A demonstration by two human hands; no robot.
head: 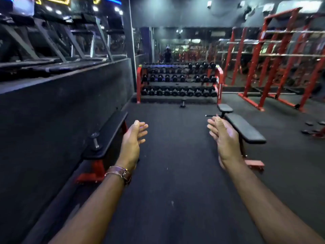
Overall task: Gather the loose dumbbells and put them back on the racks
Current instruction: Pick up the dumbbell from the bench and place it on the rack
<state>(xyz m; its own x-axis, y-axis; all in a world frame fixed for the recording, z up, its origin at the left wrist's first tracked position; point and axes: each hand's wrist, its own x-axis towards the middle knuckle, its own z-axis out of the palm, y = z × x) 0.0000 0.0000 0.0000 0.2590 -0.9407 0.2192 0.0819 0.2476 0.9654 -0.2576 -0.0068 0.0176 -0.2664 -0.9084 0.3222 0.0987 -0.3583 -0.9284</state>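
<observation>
Steel-handled dumbbell (95,143) lies on left bench (107,136); another dumbbell on floor (182,104) before rack (179,81). Left hand (131,143) and right hand (225,138) spread, empty. Likely heavy, rigid: grip the centre handle, not the heads.

Two black benches (105,136) (244,128), treadmills (52,41), red cages (281,55)

A dumbbell (182,103) lies before the rack (179,81) (benches (244,128) flank the floor).
</observation>
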